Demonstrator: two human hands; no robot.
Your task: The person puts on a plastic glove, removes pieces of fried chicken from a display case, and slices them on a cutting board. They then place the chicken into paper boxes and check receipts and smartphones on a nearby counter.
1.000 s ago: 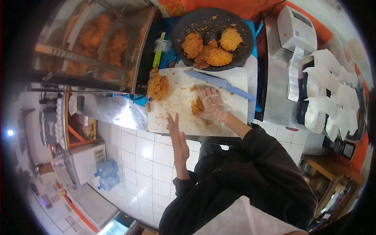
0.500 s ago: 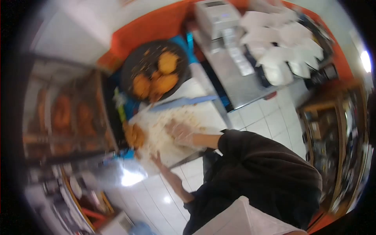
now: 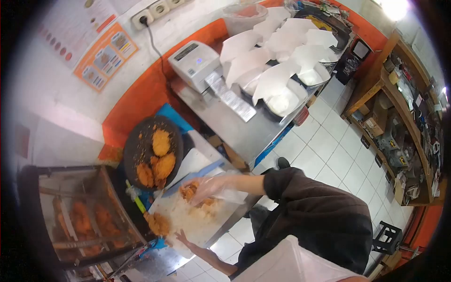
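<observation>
My gloved right hand (image 3: 205,188) lifts a clenched piece of fried chicken (image 3: 190,191) above the white cutting board (image 3: 197,221); my bare left hand (image 3: 181,236) rests released at its near edge; portioning looks underway; next calls for a steady carry.

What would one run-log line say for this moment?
right hand: gloved, holding fried chicken | left hand: on cutting board edge

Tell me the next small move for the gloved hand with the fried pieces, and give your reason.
Probably carry the load across to one of the open white boxes on the steel counter. The gloved right hand is closed over cut fried chicken, raised above the white cutting board, while the bare left hand rests at the board's near edge. The boxes stand open.
</observation>
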